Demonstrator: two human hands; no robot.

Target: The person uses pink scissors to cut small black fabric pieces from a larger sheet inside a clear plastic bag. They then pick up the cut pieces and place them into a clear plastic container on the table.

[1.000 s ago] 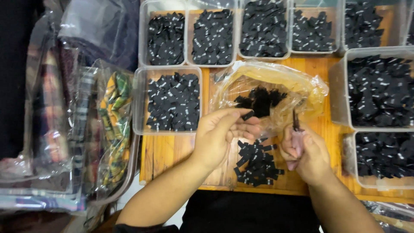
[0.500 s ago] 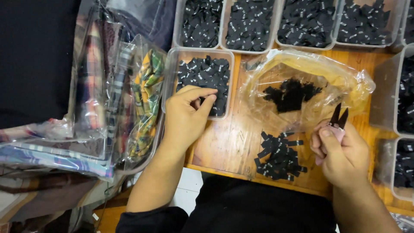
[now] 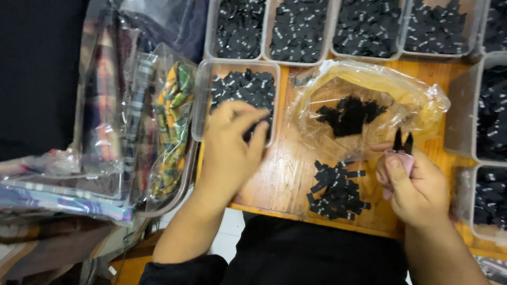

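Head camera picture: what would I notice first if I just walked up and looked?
Probably the clear tubs packed with small black tags along the top and right of the wooden table. Next, the two hands: the left hand dips into the nearest tub, and the right hand holds small pink-handled snips. Between them lie a loose pile of black tags and a crinkly plastic bag holding more.

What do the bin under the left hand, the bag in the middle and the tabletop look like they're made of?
Bin: clear, slightly frosted rigid plastic, its contents showing through the wall. Bag: thin glossy plastic film, yellowish, crinkled and see-through. Tabletop: wood, apparently varnished, orange-brown with visible grain. Left hand reaches into the bin.
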